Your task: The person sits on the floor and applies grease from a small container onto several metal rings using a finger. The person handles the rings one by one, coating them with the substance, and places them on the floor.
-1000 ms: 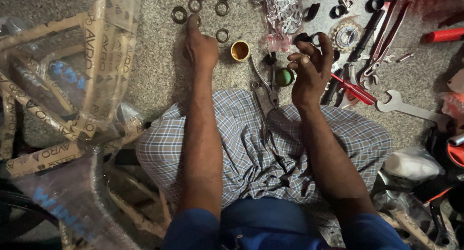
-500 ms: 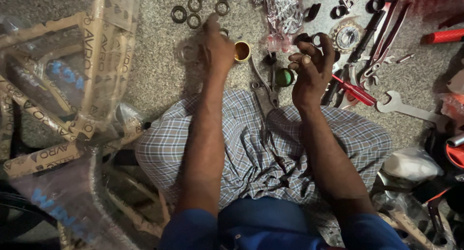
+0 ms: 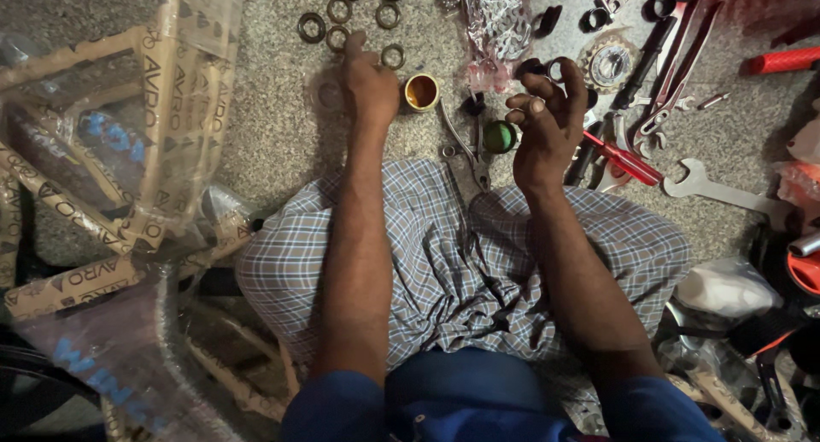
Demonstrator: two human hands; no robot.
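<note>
My left hand [image 3: 369, 85] rests palm down on the speckled floor, one finger stretched toward several dark metal rings [image 3: 338, 38], holding nothing that I can see. A small open tin of yellow grease [image 3: 421, 92] stands just right of it. My right hand [image 3: 547, 117] is raised, palm toward me, and pinches a small metal ring [image 3: 535, 105] in its fingertips. A dark ring [image 3: 555, 69] sits by its upper fingers. A green lid [image 3: 499, 137] lies on the floor just left of that hand.
A bicycle frame wrapped in cardboard and plastic [image 3: 128, 160] fills the left side. Pliers [image 3: 465, 152], a red-handled screwdriver [image 3: 623, 162], a spanner [image 3: 713, 188], a sprocket [image 3: 610, 64] and a bagged chain [image 3: 495, 19] lie ahead and to the right. My checked cloth [image 3: 444, 263] covers my lap.
My left hand went from the rings right toward the grease tin, then drew back a little to the left. My right hand stayed raised with its small part.
</note>
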